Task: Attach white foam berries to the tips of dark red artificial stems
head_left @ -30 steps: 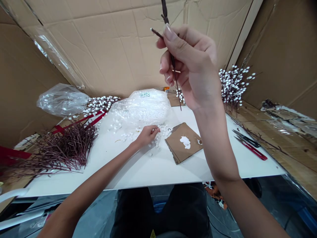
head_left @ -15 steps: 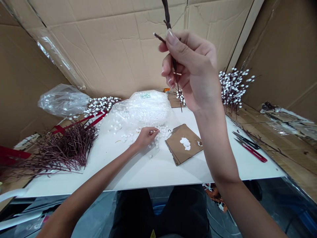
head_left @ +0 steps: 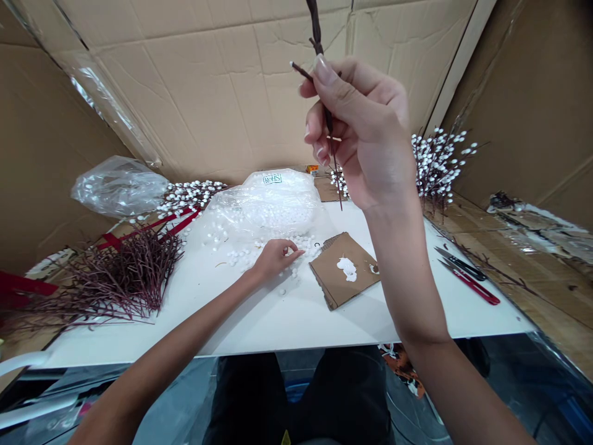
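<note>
Cardboard sheets [head_left: 185,93] line the wall behind and both sides; white board bench [head_left: 278,321] in front of me.

My right grip [head_left: 361,133] is up off the bench at upper centre, closed on one dark brown twig [head_left: 315,25], pinched between thumb and fingertips. Its side shoot, with a small white tip, points upper left. Raised like this, the twig seems held clear of everything below, its shoot in plain view.

My left grip [head_left: 275,259] rests at centre among the loose white foam balls [head_left: 296,253], fingers curled. Whether it holds a ball, I cannot tell.

Counts: two hands, one twig in hand. Foam balls too many to count; most appear to lie inside the clear plastic bag [head_left: 273,207] with the RoHS label, which probably keeps them together. One crumpled plastic bag [head_left: 119,186] at upper left. One cardboard square [head_left: 333,281] just right of my left grip, carrying two dabs of white paste [head_left: 347,269], probably to keep the paste off the bench. Bare dark red twigs [head_left: 125,278] in one heap at left. White-budded branches [head_left: 438,164] in three clusters along the back. Two narrow cutting tools at right, one black-handled [head_left: 461,262], one red-handled [head_left: 470,287].
</note>
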Motion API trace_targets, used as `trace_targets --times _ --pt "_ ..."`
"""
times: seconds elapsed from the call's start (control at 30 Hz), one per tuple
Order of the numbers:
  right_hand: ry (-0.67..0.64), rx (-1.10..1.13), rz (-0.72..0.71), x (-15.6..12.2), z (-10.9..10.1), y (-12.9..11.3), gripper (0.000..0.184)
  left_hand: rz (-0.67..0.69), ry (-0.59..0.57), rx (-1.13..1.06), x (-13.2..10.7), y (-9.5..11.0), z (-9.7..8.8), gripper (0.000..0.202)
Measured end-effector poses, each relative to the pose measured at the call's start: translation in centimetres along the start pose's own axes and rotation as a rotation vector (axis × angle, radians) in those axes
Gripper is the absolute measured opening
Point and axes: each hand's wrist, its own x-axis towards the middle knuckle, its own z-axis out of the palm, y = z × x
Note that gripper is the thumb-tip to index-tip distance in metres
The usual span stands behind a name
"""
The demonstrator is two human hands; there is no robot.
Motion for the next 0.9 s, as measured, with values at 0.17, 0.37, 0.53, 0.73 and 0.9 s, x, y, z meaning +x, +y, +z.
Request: trace_targets --times 0.17,0.37,0.53,0.73,0.9 --pt "0.003 0.019 0.001 0.0 0.0 0.0 0.019 -0.031 -0.032 -0.113 -0.3 0.2 0.2 0.024" --pt "0.017 -0.023 0.019 -0.1 0.0 -0.1 0.018 -0.199 0.024 -0.406 0.2 0.9 0.1 0.03" --pt "0.039 -0.094 0.056 -0.3 0.1 -0.2 0.019 -0.381 -0.118 -0.667 0.4 1.3 -1.1 0.029" --pt "0.04 -0.026 0.055 -0.3 0.2 -0.3 0.021 -0.402 -0.226 -0.65 0.1 1.7 -1.4 0.027" --pt "0.021 -0.025 0.045 -0.3 0.1 -0.2 0.019 -0.279 -0.199 -0.312 -0.4 1.3 -1.1 0.032"
